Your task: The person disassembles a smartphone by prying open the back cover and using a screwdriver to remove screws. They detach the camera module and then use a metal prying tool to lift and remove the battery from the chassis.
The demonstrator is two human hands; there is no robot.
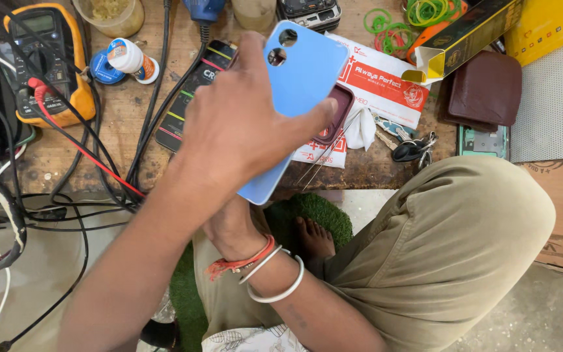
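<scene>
- Left hand: raised over the bench edge, fingers closed around a light-blue plastic phone back cover with two round camera holes. Thumb tip presses on the cover's right edge.
- The cover stands tilted — camera holes at the top, lower corner pointing down toward the person's lap.
- Right hand: mostly hidden under the left forearm, near the cover's lower corner. Whether it is spread or gripping cannot be told. Its wrist carries a red thread band and two white bangles.
- Behind the cover lies a maroon phone case on a white and red printed packet.
- Worn wooden workbench: a yellow-cased multimeter with red and black leads at far left — a small white glue bottle just beside it.
- Right of the packet: a bunch of keys, a brown leather wallet, and green rubber bands at the back.
</scene>
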